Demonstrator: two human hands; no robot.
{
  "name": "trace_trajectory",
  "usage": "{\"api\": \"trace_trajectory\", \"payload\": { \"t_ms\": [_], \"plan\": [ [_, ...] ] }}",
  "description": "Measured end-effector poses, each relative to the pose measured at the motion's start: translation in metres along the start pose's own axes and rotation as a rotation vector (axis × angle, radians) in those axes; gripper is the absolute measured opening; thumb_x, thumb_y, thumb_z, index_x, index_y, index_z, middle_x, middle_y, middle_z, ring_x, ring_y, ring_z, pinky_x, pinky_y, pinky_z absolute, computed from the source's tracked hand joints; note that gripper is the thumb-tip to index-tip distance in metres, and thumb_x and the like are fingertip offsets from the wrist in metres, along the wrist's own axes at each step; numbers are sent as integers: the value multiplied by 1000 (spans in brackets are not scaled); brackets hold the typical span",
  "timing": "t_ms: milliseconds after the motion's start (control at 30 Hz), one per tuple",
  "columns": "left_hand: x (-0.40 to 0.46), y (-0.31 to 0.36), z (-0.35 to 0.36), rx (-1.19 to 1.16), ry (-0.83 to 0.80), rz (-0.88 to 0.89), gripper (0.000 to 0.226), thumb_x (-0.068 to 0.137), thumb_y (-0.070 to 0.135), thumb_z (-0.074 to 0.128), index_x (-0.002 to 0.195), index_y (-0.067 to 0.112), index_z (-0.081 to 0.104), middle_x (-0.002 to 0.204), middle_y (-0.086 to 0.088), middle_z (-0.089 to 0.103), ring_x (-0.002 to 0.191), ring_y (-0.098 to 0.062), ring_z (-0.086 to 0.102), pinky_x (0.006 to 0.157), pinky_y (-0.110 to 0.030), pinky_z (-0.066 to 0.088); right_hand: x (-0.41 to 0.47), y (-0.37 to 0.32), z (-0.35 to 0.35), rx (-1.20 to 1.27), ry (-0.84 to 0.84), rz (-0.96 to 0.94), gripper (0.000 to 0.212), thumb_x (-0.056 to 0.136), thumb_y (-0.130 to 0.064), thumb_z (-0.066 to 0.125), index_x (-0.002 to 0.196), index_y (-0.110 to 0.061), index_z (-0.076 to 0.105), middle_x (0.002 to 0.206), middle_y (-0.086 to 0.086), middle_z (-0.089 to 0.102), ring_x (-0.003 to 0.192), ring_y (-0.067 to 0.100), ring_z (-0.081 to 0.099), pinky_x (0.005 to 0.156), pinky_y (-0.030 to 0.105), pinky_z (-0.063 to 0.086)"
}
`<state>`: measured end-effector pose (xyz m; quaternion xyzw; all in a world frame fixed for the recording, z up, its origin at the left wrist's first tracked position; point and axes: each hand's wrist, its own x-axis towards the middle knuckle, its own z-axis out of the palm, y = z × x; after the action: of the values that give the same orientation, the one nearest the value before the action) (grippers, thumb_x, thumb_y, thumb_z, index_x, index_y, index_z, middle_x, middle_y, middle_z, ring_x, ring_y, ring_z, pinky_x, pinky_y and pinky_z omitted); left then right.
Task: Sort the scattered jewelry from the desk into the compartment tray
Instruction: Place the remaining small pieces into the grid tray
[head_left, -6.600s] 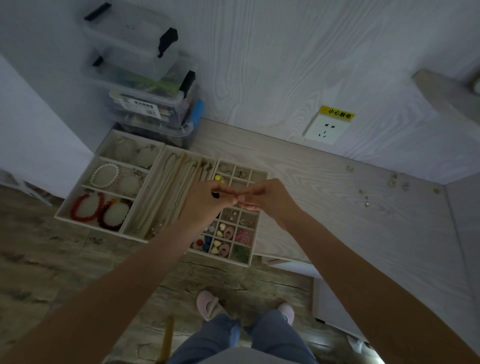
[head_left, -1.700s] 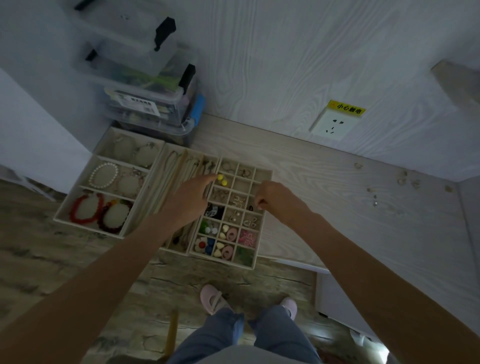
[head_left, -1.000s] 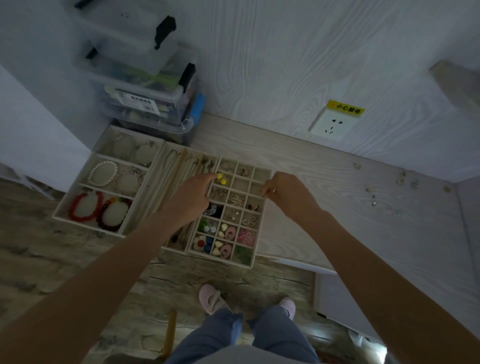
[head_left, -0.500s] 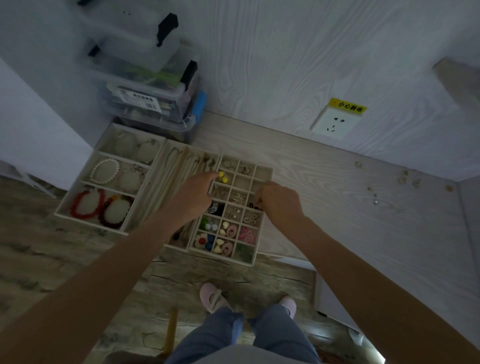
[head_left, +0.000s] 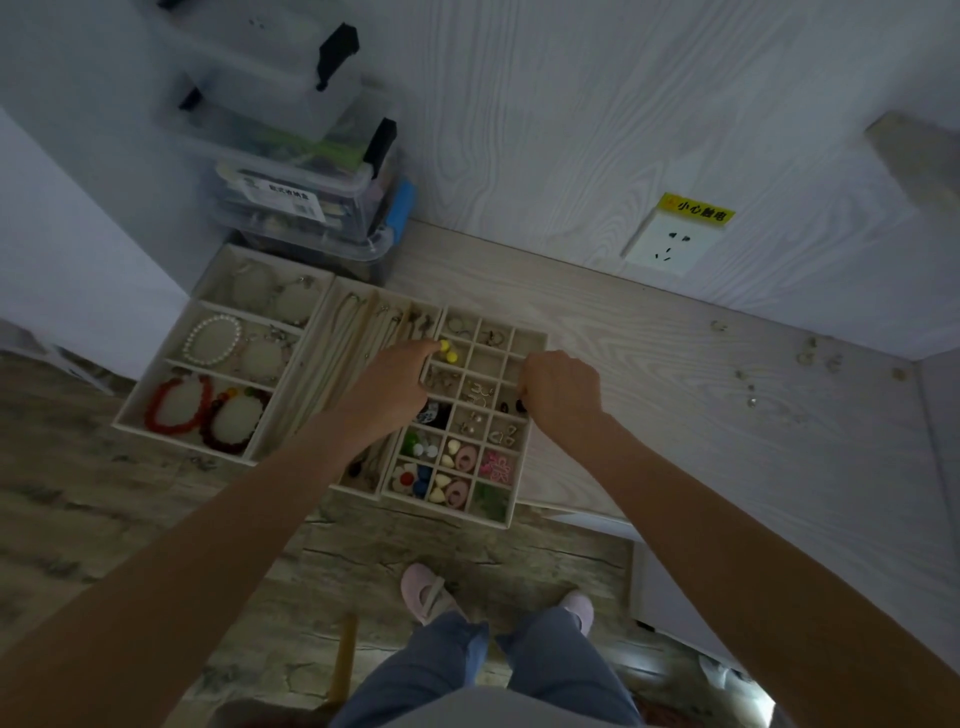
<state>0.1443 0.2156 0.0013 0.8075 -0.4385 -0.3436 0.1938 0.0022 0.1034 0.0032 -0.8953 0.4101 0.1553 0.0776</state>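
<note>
The beige tray of small compartments (head_left: 521, 480) sits at the desk's left front edge, holding earrings, rings and coloured beads. My left hand (head_left: 392, 382) rests on its left wall, fingers stretched toward two yellow beads (head_left: 448, 350). My right hand (head_left: 563, 389) hovers over the tray's right column with its fingers curled downward beside a dark piece (head_left: 511, 408). Its fingertips are hidden. Several small loose jewelry pieces (head_left: 750, 395) lie scattered on the desk (head_left: 649, 415) at the far right, well away from both hands.
A long necklace tray (head_left: 332, 364) and a bracelet tray (head_left: 124, 422) adjoin the small-compartment tray on the left. Stacked clear storage boxes (head_left: 306, 208) stand behind them. A wall socket (head_left: 672, 244) with a yellow label is on the back panel. My feet and the floor show below.
Earlier both hands met above the tray, pinching something small. They then parted: the left settled on the tray's left wall, and the right rose briefly, then dropped to the right column.
</note>
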Motion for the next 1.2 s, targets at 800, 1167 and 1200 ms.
{"api": "trace_trajectory", "payload": {
  "t_ms": [800,1167,1200],
  "plan": [
    [1,6,-2,47,10,-6,57,91,-6,42,144,15,33,145,-11,39,123,-24,47,83,-20,35,12,0,-17,-244,-158,-316,24,82,3,50,93,-10,67,100,7,67,87,24,65,69,27,43],
    [5,6,-4,22,-30,-19,56,92,-3,42,144,16,32,141,-12,42,111,-23,52,74,-25,41,22,-3,-18,-212,-339,-300,21,88,-5,54,103,-8,69,110,11,66,95,25,64,80,31,49],
    [5,7,-4,20,-35,-21,56,92,-3,42,144,16,33,142,-12,41,112,-24,51,76,-25,41,21,-3,-19,-207,-340,-297,21,89,-6,54,103,-8,69,109,11,66,95,25,65,82,32,50]
  ]
}}
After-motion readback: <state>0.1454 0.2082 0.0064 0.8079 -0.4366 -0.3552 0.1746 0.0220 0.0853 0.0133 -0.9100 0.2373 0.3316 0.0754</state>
